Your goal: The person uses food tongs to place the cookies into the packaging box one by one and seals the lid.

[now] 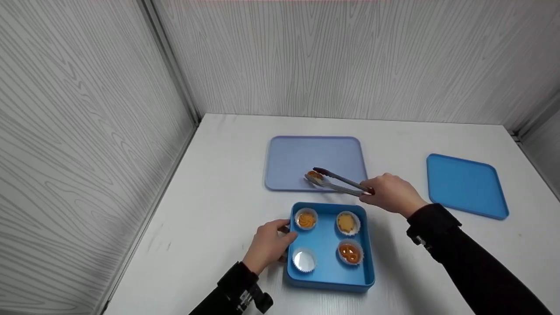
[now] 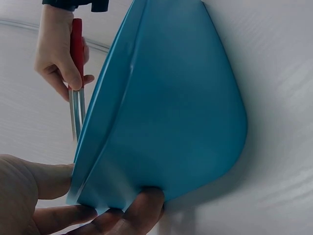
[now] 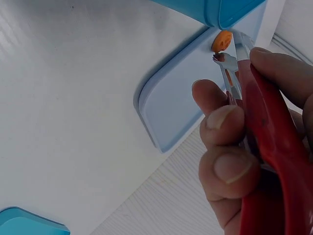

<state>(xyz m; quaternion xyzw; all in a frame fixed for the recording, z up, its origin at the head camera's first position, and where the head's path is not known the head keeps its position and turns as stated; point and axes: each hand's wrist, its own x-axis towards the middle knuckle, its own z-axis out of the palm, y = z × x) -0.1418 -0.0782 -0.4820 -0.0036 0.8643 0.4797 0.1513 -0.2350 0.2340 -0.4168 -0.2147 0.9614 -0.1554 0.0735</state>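
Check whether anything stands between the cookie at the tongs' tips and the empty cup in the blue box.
Yes: the far wall of the blue box and its far-left filled cup stand between the cookie and the empty cup. Nothing visible hangs above them; the left hand holds the box's side, off that path.

The blue box (image 1: 326,262) looks like smooth, softly glossy plastic; inside it sit pleated, paper-like cups (image 1: 304,260). Beyond it, the lavender tray (image 1: 291,162) looks like matt plastic, and the tongs (image 3: 264,115) show bright metal arms and glossy red plastic handles.
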